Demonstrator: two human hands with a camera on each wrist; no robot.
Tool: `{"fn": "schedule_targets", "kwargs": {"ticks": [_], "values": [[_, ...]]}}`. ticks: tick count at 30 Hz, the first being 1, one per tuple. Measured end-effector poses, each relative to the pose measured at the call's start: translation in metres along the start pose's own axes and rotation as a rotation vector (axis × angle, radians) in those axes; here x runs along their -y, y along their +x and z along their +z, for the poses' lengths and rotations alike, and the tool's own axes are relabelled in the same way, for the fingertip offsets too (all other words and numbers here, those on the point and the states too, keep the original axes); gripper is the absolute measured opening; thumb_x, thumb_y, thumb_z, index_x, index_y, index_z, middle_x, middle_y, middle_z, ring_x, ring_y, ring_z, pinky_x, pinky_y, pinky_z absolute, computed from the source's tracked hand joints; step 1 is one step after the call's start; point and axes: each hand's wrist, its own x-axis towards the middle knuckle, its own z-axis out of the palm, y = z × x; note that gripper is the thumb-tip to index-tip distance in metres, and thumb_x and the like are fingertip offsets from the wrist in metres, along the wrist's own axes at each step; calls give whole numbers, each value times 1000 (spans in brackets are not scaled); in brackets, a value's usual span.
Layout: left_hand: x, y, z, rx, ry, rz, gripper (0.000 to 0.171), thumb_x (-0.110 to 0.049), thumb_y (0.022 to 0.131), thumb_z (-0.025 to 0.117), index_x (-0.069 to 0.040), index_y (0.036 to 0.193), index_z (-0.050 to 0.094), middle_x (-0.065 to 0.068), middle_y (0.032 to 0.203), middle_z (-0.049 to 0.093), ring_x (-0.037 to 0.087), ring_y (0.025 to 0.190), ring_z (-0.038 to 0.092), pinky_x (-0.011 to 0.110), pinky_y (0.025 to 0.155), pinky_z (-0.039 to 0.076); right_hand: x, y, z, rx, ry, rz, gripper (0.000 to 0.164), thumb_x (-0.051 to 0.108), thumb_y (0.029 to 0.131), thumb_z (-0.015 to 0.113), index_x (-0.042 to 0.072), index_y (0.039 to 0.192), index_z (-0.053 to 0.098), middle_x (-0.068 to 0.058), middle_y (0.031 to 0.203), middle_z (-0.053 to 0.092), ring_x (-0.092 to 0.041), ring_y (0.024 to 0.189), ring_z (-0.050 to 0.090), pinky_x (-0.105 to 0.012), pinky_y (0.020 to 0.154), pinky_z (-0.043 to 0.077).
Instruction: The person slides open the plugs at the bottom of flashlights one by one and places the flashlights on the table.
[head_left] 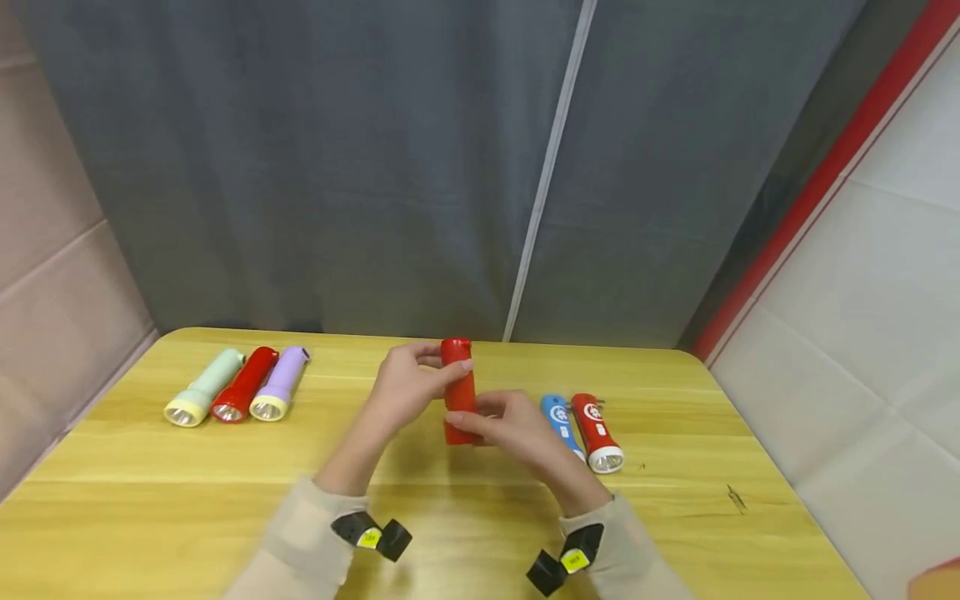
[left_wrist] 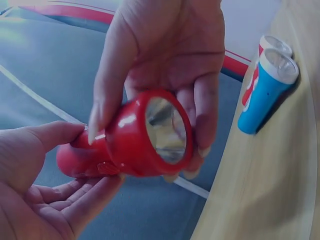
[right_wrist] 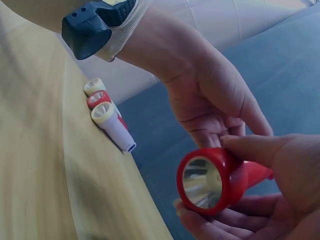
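Observation:
A red flashlight is held up in both hands over the middle of the wooden table. My left hand grips the handle end, thumb across its side. Around the wider head, my right hand has its thumb on one side and fingers on the other. In the left wrist view the clear lens and silver reflector face the camera, with a small raised switch on the body. From the right wrist view the red head lies between the right thumb and fingers; part of the handle is hidden.
To the left, pale green, red and lilac flashlights lie side by side. Blue and red flashlights with white heads lie right of my right hand. A grey curtain hangs behind the table.

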Motion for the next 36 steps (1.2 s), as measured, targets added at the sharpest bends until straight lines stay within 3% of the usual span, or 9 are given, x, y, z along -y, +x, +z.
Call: {"fn": "schedule_targets", "kwargs": {"ticks": [6, 12, 20, 26, 31, 36], "values": [[-7, -4, 10, -52, 68, 75, 58, -37, 85, 81, -4, 128, 63, 13, 113, 72, 26, 99, 70, 37, 82, 62, -6, -2, -5, -71, -50, -34, 46, 43, 88, 76, 12, 122, 71, -4, 118, 74, -20, 101, 71, -41, 89, 59], [-15, -8, 15, -56, 69, 83, 58, -38, 83, 82, -6, 128, 62, 10, 115, 70, 25, 96, 73, 39, 83, 63, -11, -2, -9, -117, -30, -44, 45, 45, 87, 77, 15, 120, 72, -3, 117, 75, -21, 102, 74, -44, 91, 59], [-19, -18, 17, -60, 81, 77, 56, -38, 83, 83, -11, 127, 61, 6, 116, 69, 23, 97, 72, 39, 83, 63, -13, -3, -11, -62, -2, -103, 42, 38, 89, 78, 11, 121, 71, -7, 117, 74, -21, 95, 76, -39, 88, 59], [-20, -21, 16, -15, 73, 86, 64, -40, 84, 82, -15, 138, 57, 6, 123, 69, 25, 104, 70, 40, 85, 63, -12, -7, -13, -85, -24, -129, 40, 39, 88, 77, 15, 120, 73, -4, 117, 75, -23, 98, 77, -41, 92, 60], [-21, -24, 7, 11, 33, 163, 52, -41, 87, 78, -17, 132, 64, 5, 121, 72, 24, 104, 70, 39, 87, 61, -6, -9, -13, -105, -48, -174, 39, 36, 88, 78, 14, 120, 73, -5, 118, 75, -25, 101, 76, -41, 90, 61], [-20, -25, 7, 61, -115, 198, 42, -43, 99, 62, -12, 127, 68, 9, 121, 72, 26, 104, 72, 40, 88, 62, -4, -12, -13, -158, -123, -191, 38, 34, 88, 79, 13, 119, 73, -7, 115, 76, -25, 98, 76, -40, 84, 63]]}}
